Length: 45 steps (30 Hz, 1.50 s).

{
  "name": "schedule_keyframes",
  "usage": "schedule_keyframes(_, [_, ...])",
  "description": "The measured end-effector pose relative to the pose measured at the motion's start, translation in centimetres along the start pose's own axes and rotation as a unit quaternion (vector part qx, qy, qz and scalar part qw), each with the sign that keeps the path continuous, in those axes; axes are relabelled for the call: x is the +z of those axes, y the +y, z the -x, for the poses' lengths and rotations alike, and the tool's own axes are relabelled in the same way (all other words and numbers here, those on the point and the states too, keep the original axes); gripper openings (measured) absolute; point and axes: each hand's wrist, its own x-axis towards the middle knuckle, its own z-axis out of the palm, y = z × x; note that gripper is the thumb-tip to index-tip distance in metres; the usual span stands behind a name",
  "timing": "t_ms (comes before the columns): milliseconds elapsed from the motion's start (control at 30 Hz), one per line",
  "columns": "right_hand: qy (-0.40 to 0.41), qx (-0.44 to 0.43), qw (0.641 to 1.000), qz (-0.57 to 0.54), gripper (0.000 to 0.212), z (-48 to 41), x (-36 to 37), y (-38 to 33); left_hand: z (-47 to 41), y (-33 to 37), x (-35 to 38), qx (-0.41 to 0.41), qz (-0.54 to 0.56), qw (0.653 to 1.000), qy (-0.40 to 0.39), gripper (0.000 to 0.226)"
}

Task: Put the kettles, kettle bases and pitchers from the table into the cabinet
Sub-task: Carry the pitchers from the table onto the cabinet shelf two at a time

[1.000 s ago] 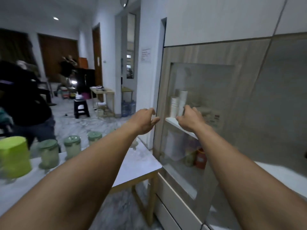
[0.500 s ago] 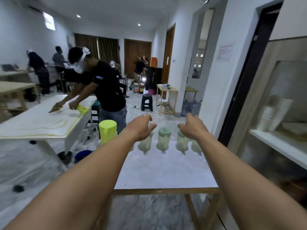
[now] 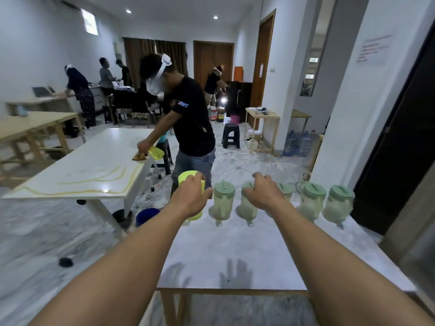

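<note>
Pitchers (image 3: pixel 223 201) stand in a row along the surface's (image 3: pixel 235 250) far edge, nearer than half a second ago. Left hand (image 3: pixel 191 198) and right hand (image 3: pixel 264 194), both empty with loose fingers, have reached them.

Five green-lidded pitchers (image 3: pixel 223 201) and one yellow pitcher (image 3: pixel 189 182) stand upright at my twelve o'clock.

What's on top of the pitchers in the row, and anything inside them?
Each clear pitcher carries a green lid. The walls look cloudy, so contents cannot be told. The right hand covers much of one pitcher; the left hand overlaps the yellow pitcher.
</note>
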Motion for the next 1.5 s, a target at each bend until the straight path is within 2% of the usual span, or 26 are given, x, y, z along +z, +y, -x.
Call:
schedule_keyframes(133, [-0.031, 0.002, 1.000, 0.002, 0.053, -3.8, 4.8, -1.0, -2.1, -4.7, 3.1, -0.045, 0.026, 0.999, -0.007, 0.049])
schedule_keyframes(367, [-0.083, 0.010, 0.996, -0.014, 0.062, -12.2, 13.0, -0.7, -7.5, -11.0, 9.5, -0.136, 0.087, 0.987, -0.026, 0.066])
schedule_keyframes(500, [-0.111, 0.032, 0.993, -0.024, 0.061, -16.4, 17.7, 0.7, -10.9, -13.6, 13.9, -0.195, 0.124, 0.972, -0.037, 0.077])
schedule_keyframes(600, [-0.116, 0.060, 0.990, -0.057, 0.070, -18.4, 20.4, 1.8, -12.8, -14.5, 16.4, -0.230, 0.183, 0.955, -0.039, 0.082])
schedule_keyframes(733, [-0.105, 0.099, 0.979, -0.147, 0.067, -20.6, 23.7, 3.1, -14.4, -15.3, 18.7, -0.277, 0.246, 0.928, -0.025, 0.066])
schedule_keyframes(833, [-0.086, 0.123, 0.960, -0.235, 0.054, -21.4, 25.3, 3.3, -14.8, -15.9, 19.4, -0.281, 0.252, 0.926, -0.022, 0.052])
schedule_keyframes(967, [-0.092, 0.176, 0.917, -0.345, 0.039, -22.6, 25.9, 3.0, -16.0, -16.5, 19.7, -0.302, 0.280, 0.911, -0.017, 0.053])
schedule_keyframes(1067, [-0.130, 0.198, 0.882, -0.408, 0.030, -23.1, 26.7, 3.1, -16.5, -16.3, 19.7, -0.307, 0.300, 0.903, -0.020, 0.053])
schedule_keyframes(1133, [-0.141, 0.214, 0.860, -0.441, 0.025, -23.3, 27.2, 3.1, -16.6, -16.2, 19.8, -0.312, 0.320, 0.894, -0.015, 0.044])
schedule_keyframes(1300, [-0.118, 0.214, 0.862, -0.444, 0.010, -23.5, 27.9, 3.4, -16.4, -16.6, 19.9, -0.307, 0.307, 0.901, 0.002, 0.024])
schedule_keyframes(1500, [-0.124, 0.216, 0.871, -0.423, 0.011, -22.6, 27.2, 4.0, -15.2, -17.0, 19.3, -0.314, 0.296, 0.902, 0.019, 0.026])
